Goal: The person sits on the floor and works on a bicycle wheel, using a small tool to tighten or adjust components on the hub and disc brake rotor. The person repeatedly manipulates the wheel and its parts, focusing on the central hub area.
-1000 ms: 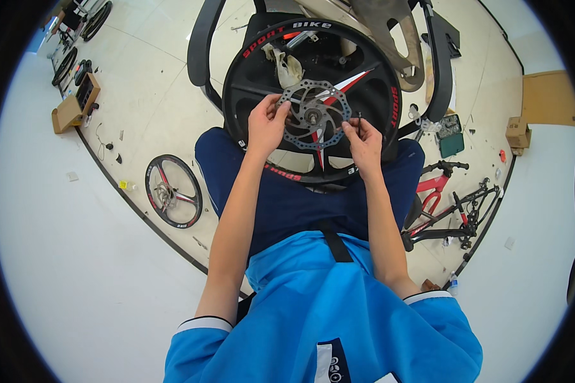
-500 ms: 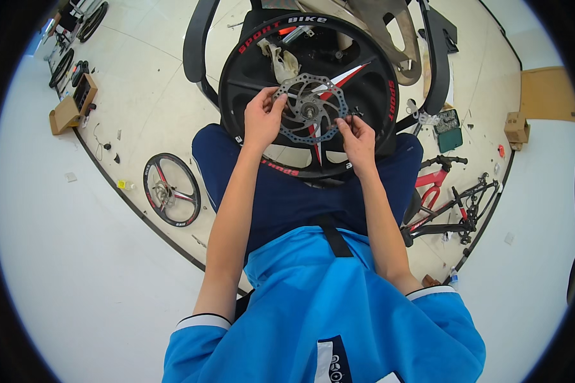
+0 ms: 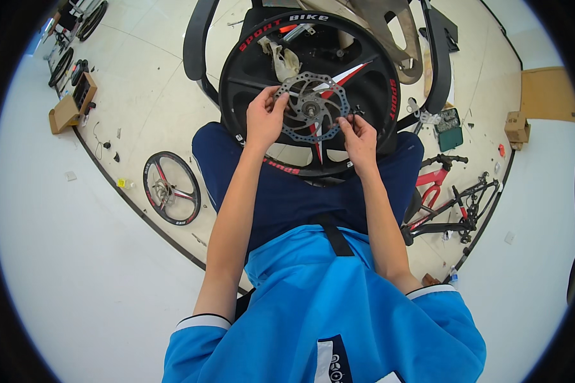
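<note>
A black mag wheel (image 3: 232, 73) with red and white accents lies flat in front of me, its near edge over my thighs. On its hub sits a silver brake disc (image 3: 331, 115) with a drilled rim, around the axle (image 3: 310, 110). My left hand (image 3: 264, 120) pinches the disc's left edge between thumb and fingers. At the lower right edge, my right hand (image 3: 360, 139) is closed with its fingertips against the disc. Whether a small part is in those fingertips I cannot make out. A crumpled whitish rag (image 3: 285, 62) shows beyond the disc.
The wheel rests on a chair with black armrests (image 3: 439, 70). A smaller wheel (image 3: 172, 189) lies on the floor at left, and a red-and-black bike frame (image 3: 450, 207) at right. A green case (image 3: 450, 138) and cardboard boxes (image 3: 516, 126) are farther off.
Both hands stay at the disc's edges and have shifted very slightly to the right along with it. Little else differs.
</note>
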Tool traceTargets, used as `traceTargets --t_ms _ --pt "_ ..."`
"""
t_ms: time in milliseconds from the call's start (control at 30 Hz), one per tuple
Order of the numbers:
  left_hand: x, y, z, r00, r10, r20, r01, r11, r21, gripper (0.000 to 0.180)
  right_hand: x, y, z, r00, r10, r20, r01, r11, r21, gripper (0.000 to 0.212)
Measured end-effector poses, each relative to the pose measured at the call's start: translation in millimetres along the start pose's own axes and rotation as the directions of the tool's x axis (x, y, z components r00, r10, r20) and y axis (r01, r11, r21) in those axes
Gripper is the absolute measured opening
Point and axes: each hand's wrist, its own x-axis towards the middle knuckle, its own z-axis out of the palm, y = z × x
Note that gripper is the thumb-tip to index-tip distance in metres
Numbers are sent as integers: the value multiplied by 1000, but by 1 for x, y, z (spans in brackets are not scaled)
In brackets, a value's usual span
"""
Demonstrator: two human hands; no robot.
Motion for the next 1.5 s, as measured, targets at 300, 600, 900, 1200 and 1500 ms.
traceTargets --t_ms 300,600,900,1200,1500 --pt "4 0 0 1000 -2 -7 2 997 72 27 -6 -1 6 1000 12 -13 -11 999 43 17" --pt "4 5 2 999 18 -27 -17 999 41 28 -4 3 3 1000 13 2 -13 999 47 16" --pt "6 7 2 1000 12 3 -12 998 61 29 -7 4 3 999 37 -7 -36 998 59 15" --pt "11 7 0 999 41 27 -44 993 108 30 -8 8 5 999 46 -6 -45 995 86 16" --pt "15 2 3 997 77 25 -79 992 98 29 -9 7 5 998 62 2 -62 994 85 16"
